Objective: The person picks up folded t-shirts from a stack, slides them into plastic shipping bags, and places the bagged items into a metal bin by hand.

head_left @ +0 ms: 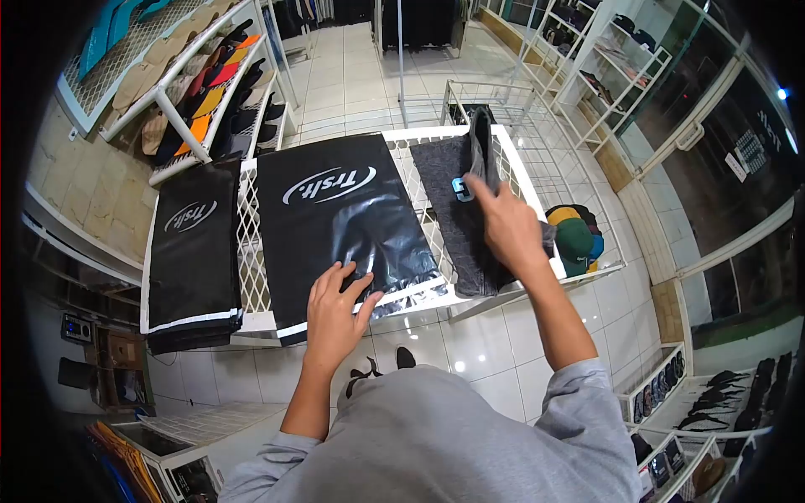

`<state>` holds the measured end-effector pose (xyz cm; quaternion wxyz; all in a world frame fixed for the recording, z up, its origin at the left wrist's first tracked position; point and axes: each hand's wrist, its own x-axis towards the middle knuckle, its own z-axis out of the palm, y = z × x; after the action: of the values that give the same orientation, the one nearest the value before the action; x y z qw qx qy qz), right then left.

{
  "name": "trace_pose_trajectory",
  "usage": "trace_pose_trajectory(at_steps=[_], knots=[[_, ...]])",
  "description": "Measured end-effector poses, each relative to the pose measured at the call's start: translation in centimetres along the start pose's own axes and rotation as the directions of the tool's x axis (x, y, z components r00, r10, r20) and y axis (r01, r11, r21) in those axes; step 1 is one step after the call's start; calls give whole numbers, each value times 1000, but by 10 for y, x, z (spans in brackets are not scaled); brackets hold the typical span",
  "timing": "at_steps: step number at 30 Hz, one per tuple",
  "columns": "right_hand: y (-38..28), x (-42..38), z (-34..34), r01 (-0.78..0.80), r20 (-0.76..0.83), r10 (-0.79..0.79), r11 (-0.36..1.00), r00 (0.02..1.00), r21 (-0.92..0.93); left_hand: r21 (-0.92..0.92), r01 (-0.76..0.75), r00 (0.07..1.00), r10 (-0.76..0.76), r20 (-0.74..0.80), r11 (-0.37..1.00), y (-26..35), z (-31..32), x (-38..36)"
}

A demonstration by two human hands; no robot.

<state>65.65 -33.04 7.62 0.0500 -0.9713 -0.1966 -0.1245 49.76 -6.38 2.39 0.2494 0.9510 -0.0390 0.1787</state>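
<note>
Grey shirt [428, 444] nearest. Left hand [337, 302] loosely spread, gripping nothing, on lower part of black Trslt. bag [310, 230]; right hand [509, 225] over folded dark-grey garment [457, 239], index extended, grip can't tell. Both items on white mesh table [254, 251]; cap rack [177, 124], tiled floor [335, 92] beyond.

The person wears a light grey top [444, 436] of soft, creased fabric. Its matching grey sleeves [579, 398] end around the elbows in wrinkled folds, leaving slim forearms [549, 314] and fingers [479, 189] bare. Below shows a dark shoe [406, 357], round-toed.
</note>
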Motion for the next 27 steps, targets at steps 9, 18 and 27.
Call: trace_pose_trajectory(at_steps=[9, 18, 27], knots=[[-25, -26, 16, -83, 226, 87, 996, 970, -29, -142, 15, 998, -6, 63, 990, -28, -42, 3], [-4, -25, 36, 113, -37, -112, 993, 993, 17, -163, 78, 993, -61, 106, 983, -67, -59, -13], [17, -42, -31, -52, -195, 171, 863, 966, 502, -198, 96, 987, -68, 147, 975, -68, -61, -6]])
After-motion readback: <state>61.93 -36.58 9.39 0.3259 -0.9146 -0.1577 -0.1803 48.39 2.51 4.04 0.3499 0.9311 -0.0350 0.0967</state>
